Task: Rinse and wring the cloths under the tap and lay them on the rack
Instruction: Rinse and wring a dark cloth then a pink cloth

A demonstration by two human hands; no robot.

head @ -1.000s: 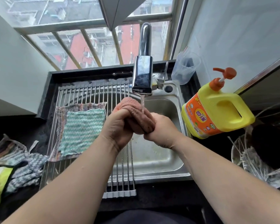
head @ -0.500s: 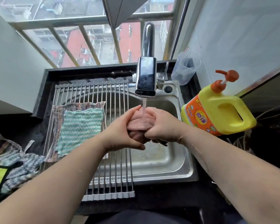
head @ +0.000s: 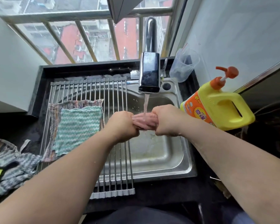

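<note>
The steel sink (head: pixel 160 159) lies below both grips; a slip drops the load into its stained basin. The roll-up rack (head: pixel 87 88) spans the sink left of the left grip (head: pixel 121 125). The yellow detergent bottle (head: pixel 220 110) stands just right of the right grip (head: pixel 166 121); an outward elbow swing may topple it. The green cloth (head: pixel 78 126) lies flat on the rack, over a striped cloth (head: pixel 55 109). The tap (head: pixel 149 75) runs onto the pink cloth (head: pixel 144 121), stretched between the grips; each grip is curled tight round one end. Wringing under the stream likely sprays water and re-soaks the cloth.
</note>
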